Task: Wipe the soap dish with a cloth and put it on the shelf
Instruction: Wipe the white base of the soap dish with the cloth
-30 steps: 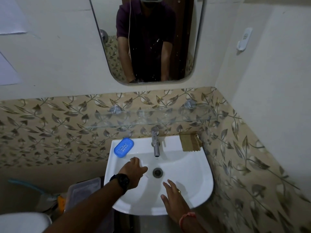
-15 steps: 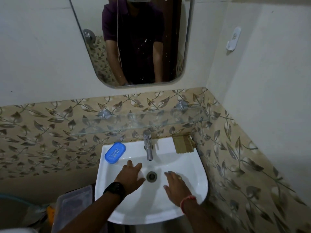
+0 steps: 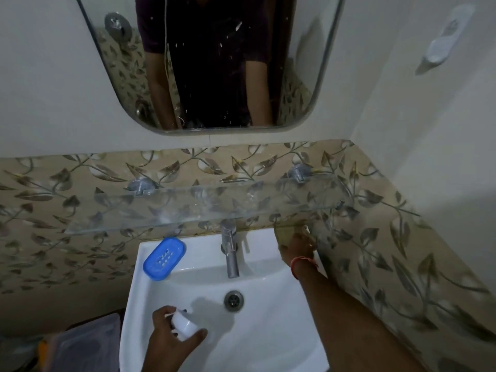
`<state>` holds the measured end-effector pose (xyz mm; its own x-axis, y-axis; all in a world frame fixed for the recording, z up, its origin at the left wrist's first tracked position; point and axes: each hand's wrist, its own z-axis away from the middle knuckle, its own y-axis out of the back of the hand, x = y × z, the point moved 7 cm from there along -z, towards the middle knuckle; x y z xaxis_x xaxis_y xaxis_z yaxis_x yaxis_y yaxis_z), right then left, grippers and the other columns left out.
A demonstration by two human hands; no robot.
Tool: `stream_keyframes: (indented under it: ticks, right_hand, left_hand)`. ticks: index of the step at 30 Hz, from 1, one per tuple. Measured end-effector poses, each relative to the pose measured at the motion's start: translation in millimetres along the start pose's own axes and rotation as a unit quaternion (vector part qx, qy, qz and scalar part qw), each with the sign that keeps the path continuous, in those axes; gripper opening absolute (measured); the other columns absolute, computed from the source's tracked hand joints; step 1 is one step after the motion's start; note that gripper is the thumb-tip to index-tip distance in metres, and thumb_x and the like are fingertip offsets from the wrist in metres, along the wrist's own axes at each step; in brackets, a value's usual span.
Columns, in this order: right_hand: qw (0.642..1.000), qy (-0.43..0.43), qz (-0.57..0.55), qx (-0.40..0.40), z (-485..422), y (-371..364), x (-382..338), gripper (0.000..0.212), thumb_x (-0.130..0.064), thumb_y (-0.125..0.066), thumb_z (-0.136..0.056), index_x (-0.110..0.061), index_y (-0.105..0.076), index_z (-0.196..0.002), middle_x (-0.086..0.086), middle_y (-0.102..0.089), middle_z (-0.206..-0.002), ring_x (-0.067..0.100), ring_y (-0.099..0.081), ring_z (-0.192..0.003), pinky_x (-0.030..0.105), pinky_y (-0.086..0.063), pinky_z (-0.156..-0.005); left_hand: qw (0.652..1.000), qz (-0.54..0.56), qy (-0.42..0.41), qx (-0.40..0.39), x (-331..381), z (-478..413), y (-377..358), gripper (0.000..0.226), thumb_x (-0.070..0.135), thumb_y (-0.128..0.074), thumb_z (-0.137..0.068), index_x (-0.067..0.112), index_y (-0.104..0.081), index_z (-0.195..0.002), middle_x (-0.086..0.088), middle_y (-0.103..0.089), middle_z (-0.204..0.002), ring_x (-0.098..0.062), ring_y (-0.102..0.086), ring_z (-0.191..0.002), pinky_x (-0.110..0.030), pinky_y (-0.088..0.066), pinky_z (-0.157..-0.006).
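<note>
A blue soap dish lies on the back left corner of the white sink. A brownish cloth sits on the sink's back right corner. My right hand lies on the cloth, blurred, and its grip is unclear. Over the basin's front left, my left hand grips a small white cylindrical container. The glass shelf is fixed to the tiled wall just above the sink.
A metal tap stands at the sink's back middle, above the drain. The side wall runs close along the right. A mirror hangs above the shelf. A lidded plastic box sits low on the left.
My right hand has left the basin and reached the cloth at the back right corner. My left hand has drawn back to the front left and now holds a small white container.
</note>
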<state>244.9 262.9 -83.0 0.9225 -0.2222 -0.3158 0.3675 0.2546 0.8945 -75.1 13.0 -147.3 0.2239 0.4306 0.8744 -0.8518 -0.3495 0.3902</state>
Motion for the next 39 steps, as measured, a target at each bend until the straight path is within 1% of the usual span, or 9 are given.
stream_keyframes:
  ticks: [3, 6, 9, 14, 21, 27, 33, 37, 39]
  right_hand:
    - [0.998, -0.056, 0.028, 0.032, -14.5, -9.9, -4.0, 0.079, -0.053, -0.061, -0.088, -0.008, -0.034, -0.147, 0.015, -0.028, -0.156, 0.036, -0.033, -0.140, 0.052, -0.033, -0.111]
    - [0.990, -0.023, 0.081, 0.112, -23.9, -4.9, -6.8, 0.047, -0.035, -0.055, -0.095, -0.009, -0.051, -0.134, 0.015, -0.048, -0.141, 0.034, -0.047, -0.129, 0.047, -0.042, -0.106]
    - [0.991, 0.025, 0.053, 0.123, -28.4, -0.1, 2.5, 0.036, -0.018, -0.054, -0.093, -0.009, -0.060, -0.127, 0.014, -0.057, -0.132, 0.031, -0.052, -0.124, 0.038, -0.043, -0.105]
    - [0.944, -0.038, -0.310, 0.111, 10.8, -4.5, 22.4, 0.021, -0.014, -0.059, -0.093, 0.005, -0.059, -0.102, 0.030, -0.065, -0.101, 0.043, -0.065, -0.094, 0.051, -0.056, -0.082]
    - [0.862, 0.094, -0.498, 0.033, 166.3, -7.9, -39.3, 0.025, -0.011, -0.064, -0.092, -0.030, -0.063, -0.107, -0.007, -0.072, -0.103, 0.015, -0.069, -0.097, 0.036, -0.058, -0.083]
    - [0.857, 0.378, -0.330, 0.117, 263.0, 52.4, -141.3, 0.030, -0.004, -0.063, -0.086, -0.017, -0.072, -0.112, 0.000, -0.070, -0.102, 0.008, -0.064, -0.097, 0.017, -0.050, -0.088]
    - [0.886, 0.331, -0.298, 0.125, 283.1, 70.0, -146.8, 0.021, -0.006, -0.061, -0.085, -0.016, -0.077, -0.094, 0.007, -0.069, -0.090, 0.017, -0.062, -0.084, 0.027, -0.052, -0.082]
    - [0.895, 0.396, -0.204, -0.025, 299.0, 62.2, -151.5, 0.024, -0.014, -0.065, -0.083, -0.020, -0.076, -0.104, 0.006, -0.070, -0.092, 0.019, -0.061, -0.085, 0.025, -0.048, -0.076]
    - [0.914, 0.387, -0.123, 0.010, 303.3, 66.9, -150.2, 0.020, -0.017, -0.066, -0.080, -0.020, -0.077, -0.098, 0.009, -0.073, -0.090, 0.026, -0.065, -0.087, 0.027, -0.050, -0.074]
  left_hand:
    - [0.999, 0.033, 0.004, 0.015, -16.3, -8.6, 1.3, 0.089, 0.030, -0.100, -0.023, 0.049, -0.051, -0.094, 0.002, -0.073, -0.099, -0.017, -0.073, -0.084, -0.024, -0.060, -0.066]
    - [0.998, 0.063, -0.014, -0.002, -9.8, -11.3, -1.2, 0.083, 0.031, -0.098, -0.026, 0.048, -0.057, -0.096, 0.006, -0.077, -0.094, -0.016, -0.073, -0.088, -0.045, -0.060, -0.080]
    - [0.994, 0.108, -0.006, -0.028, 5.4, -9.7, -4.5, 0.077, 0.028, -0.098, -0.034, 0.052, -0.062, -0.097, 0.007, -0.078, -0.099, -0.006, -0.073, -0.087, -0.040, -0.058, -0.084]
    - [0.972, 0.229, 0.042, -0.028, 41.9, -11.8, -7.1, 0.053, 0.001, -0.074, -0.087, 0.047, -0.065, -0.111, -0.006, -0.067, -0.127, -0.021, -0.074, -0.096, -0.033, -0.060, -0.074]
    - [0.808, 0.547, 0.185, -0.120, 93.3, 18.7, -12.8, 0.063, 0.049, -0.062, -0.081, 0.013, -0.064, -0.133, -0.019, -0.072, -0.113, -0.037, -0.069, -0.099, -0.045, -0.054, -0.087]
    - [0.800, 0.558, 0.132, -0.176, 155.8, 43.8, -14.8, 0.051, 0.052, -0.039, -0.104, 0.016, -0.073, -0.120, -0.014, -0.077, -0.104, -0.029, -0.076, -0.092, -0.039, -0.062, -0.077]
    - [0.807, 0.539, 0.100, -0.218, 188.4, 67.3, -14.4, 0.050, 0.045, -0.031, -0.108, 0.010, -0.067, -0.111, -0.017, -0.076, -0.097, -0.030, -0.076, -0.091, -0.039, -0.062, -0.077]
    - [0.816, 0.507, 0.143, -0.238, 186.3, 78.6, -6.0, 0.077, 0.069, -0.049, -0.093, 0.003, -0.065, -0.128, -0.020, -0.067, -0.120, -0.034, -0.058, -0.122, -0.049, -0.039, -0.117]
    - [0.823, 0.497, 0.151, -0.230, 188.1, 82.2, -6.5, 0.083, 0.072, -0.049, -0.090, 0.002, -0.062, -0.133, -0.022, -0.066, -0.124, -0.036, -0.055, -0.125, -0.050, -0.036, -0.118]
